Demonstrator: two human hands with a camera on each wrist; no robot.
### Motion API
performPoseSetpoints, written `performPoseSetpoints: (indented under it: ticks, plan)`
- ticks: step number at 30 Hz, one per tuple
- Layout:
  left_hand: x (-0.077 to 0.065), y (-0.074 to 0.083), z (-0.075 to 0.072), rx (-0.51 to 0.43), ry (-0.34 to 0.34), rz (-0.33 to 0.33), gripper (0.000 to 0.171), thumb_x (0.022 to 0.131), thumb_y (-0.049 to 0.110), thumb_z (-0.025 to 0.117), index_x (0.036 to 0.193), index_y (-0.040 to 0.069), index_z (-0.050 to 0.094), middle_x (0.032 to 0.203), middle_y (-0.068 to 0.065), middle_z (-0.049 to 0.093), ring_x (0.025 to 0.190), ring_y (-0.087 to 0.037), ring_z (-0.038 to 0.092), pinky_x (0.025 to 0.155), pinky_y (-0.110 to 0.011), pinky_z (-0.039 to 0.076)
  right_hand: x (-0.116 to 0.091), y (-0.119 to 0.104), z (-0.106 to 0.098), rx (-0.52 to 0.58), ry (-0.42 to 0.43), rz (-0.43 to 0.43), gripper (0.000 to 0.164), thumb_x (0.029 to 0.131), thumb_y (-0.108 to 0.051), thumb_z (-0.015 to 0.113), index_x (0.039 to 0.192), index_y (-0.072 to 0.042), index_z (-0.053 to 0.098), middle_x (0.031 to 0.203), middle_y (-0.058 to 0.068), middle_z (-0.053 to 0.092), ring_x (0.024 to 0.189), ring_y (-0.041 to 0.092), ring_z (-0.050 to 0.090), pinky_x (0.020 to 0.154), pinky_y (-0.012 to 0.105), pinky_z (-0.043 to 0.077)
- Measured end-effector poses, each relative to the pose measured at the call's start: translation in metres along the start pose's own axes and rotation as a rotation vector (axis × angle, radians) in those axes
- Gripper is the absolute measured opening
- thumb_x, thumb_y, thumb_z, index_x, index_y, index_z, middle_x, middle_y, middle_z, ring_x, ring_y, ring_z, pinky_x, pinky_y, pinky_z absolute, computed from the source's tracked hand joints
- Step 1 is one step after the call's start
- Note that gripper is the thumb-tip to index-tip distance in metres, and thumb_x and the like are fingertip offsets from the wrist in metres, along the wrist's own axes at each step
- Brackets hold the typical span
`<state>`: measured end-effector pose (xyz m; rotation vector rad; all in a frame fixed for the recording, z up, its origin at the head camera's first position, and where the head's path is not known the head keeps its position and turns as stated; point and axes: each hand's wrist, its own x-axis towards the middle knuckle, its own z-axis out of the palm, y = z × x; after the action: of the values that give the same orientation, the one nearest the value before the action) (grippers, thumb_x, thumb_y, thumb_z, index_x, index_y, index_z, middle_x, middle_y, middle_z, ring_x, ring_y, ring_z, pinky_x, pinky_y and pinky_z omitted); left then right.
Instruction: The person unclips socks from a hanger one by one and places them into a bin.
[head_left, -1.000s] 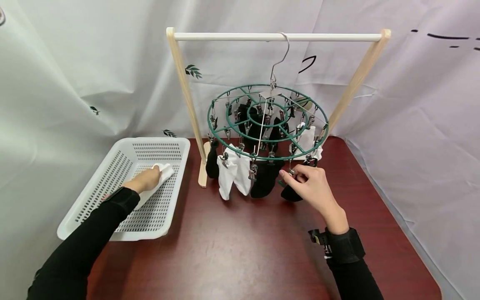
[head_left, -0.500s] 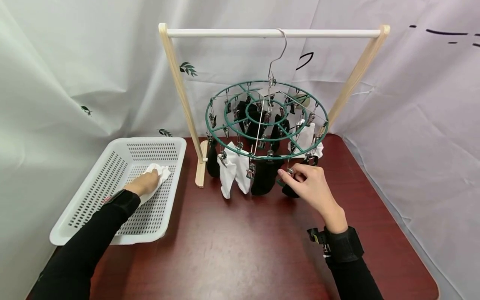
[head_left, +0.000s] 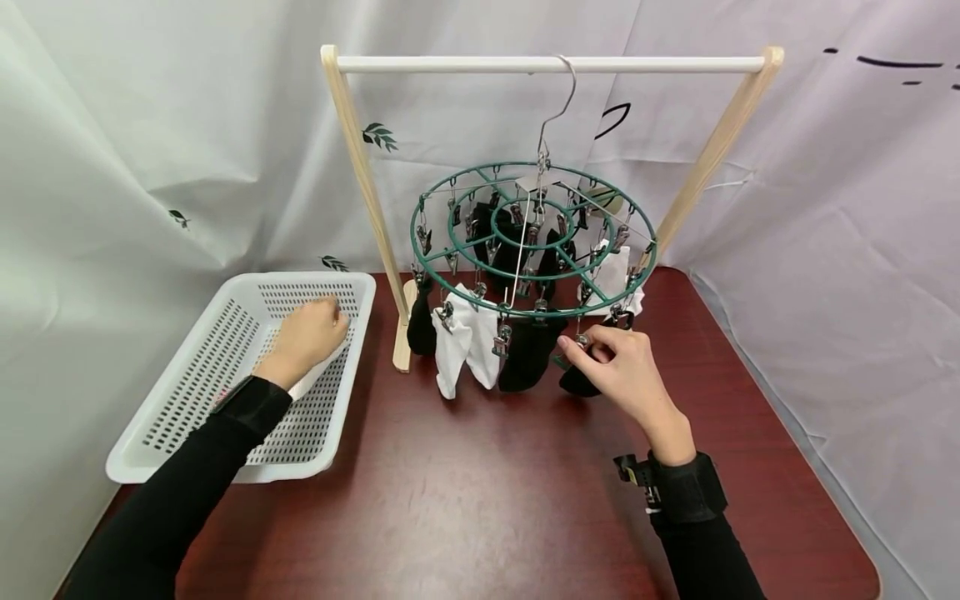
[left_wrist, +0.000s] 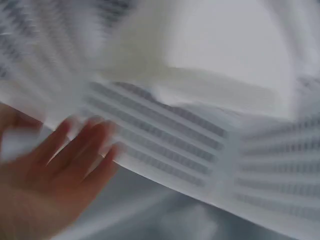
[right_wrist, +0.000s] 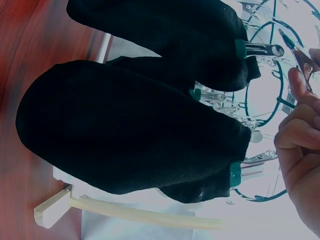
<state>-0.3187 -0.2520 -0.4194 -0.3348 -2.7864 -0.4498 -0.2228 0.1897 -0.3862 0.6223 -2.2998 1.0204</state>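
In the head view my left hand [head_left: 307,333] is over the white basket [head_left: 352,400], above a white sock [head_left: 318,375] that it partly covers. The left wrist view is blurred; there the fingers look loosely extended, apart from the white cloth [left_wrist: 225,50]. My right hand [head_left: 626,371] pinches a metal clip [right_wrist: 301,59] at the front right of the green round hanger [head_left: 543,315]. In the right wrist view this clip bears no sock. Beside it, black socks [right_wrist: 135,125] hang from other clips.
The hanger hooks onto the white rail [head_left: 450,64] of a wooden-legged stand [head_left: 363,175]. White socks [head_left: 453,354] and more black socks [head_left: 422,325] hang around it. A dark red table [head_left: 450,500] lies beneath, with a pale curtain [head_left: 225,125] behind.
My left hand moved up and slightly away from me in the basket; the white sock it gripped, bunched half a second ago, now shows below it. My right hand stayed on the clip.
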Motion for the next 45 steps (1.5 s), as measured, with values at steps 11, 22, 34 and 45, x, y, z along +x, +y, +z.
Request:
performPoseSetpoints:
  ticks: [11, 22, 34, 45]
  plan:
    - [0.012, 0.145, 0.001, -0.498, 0.744, 0.730, 0.024, 0.092, -0.003, 0.045, 0.106, -0.008, 0.063, 0.102, -0.024, 0.062, 0.095, -0.041, 0.056, 0.088, -0.049, 0.044, -0.004, 0.002, -0.004, 0.016, 0.009, 0.014, 0.041, 0.090, -0.012, 0.076, 0.063, -0.018, 0.045, 0.056, -0.010, 0.026, 0.050, 0.004, 0.024, 0.050, 0.025, 0.021]
    - [0.018, 0.191, 0.006, -0.327, 0.547, 0.846, 0.035, 0.111, 0.022, 0.038, 0.097, 0.000, 0.061, 0.088, -0.010, 0.057, 0.082, -0.028, 0.049, 0.075, -0.040, 0.039, -0.006, 0.000, -0.007, 0.006, -0.017, 0.048, 0.040, 0.091, -0.016, 0.076, 0.065, -0.018, 0.046, 0.056, -0.008, 0.027, 0.052, 0.007, 0.027, 0.052, 0.026, 0.024]
    - [0.019, 0.185, 0.006, -0.348, 0.525, 0.843, 0.033, 0.110, 0.017, 0.037, 0.082, 0.004, 0.049, 0.078, -0.008, 0.042, 0.074, -0.027, 0.037, 0.069, -0.040, 0.029, 0.006, 0.009, -0.006, -0.048, 0.042, 0.106, 0.019, 0.103, -0.009, 0.057, 0.097, 0.000, 0.073, 0.063, 0.003, 0.054, 0.054, 0.008, 0.043, 0.055, 0.023, 0.036]
    - [0.019, 0.179, 0.004, -0.376, 0.489, 0.818, 0.030, 0.107, 0.014, 0.036, 0.084, 0.003, 0.052, 0.080, -0.008, 0.046, 0.076, -0.026, 0.039, 0.072, -0.038, 0.031, 0.041, -0.004, 0.021, 0.040, -0.222, 0.109, 0.041, 0.089, -0.017, 0.080, 0.122, 0.001, 0.067, 0.099, 0.010, 0.064, 0.071, 0.017, 0.058, 0.064, 0.028, 0.049]
